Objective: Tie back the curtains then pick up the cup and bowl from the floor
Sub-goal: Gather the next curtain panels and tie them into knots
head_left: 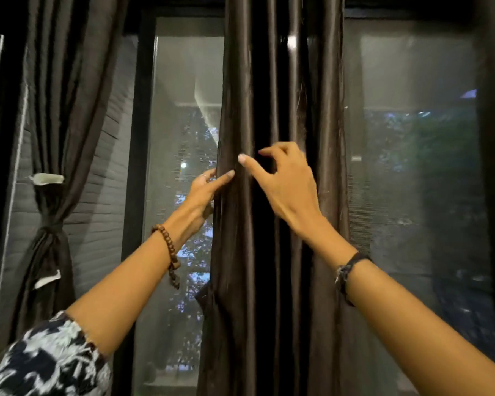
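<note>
Your left hand (pixel 203 192) grips the middle curtain's (pixel 269 252) left edge, fingers curled round it; right hand (pixel 286 181) hovers w/ fingers spread, loosely bent. Left curtain (pixel 52 138) already tied.

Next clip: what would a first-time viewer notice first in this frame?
Both hands meet on the dark centre curtain hanging loose mid-frame: the left hand grips its left edge, the right hand reaches over its folds, fingers curled. At far left, the left curtain is already tied back.
</note>
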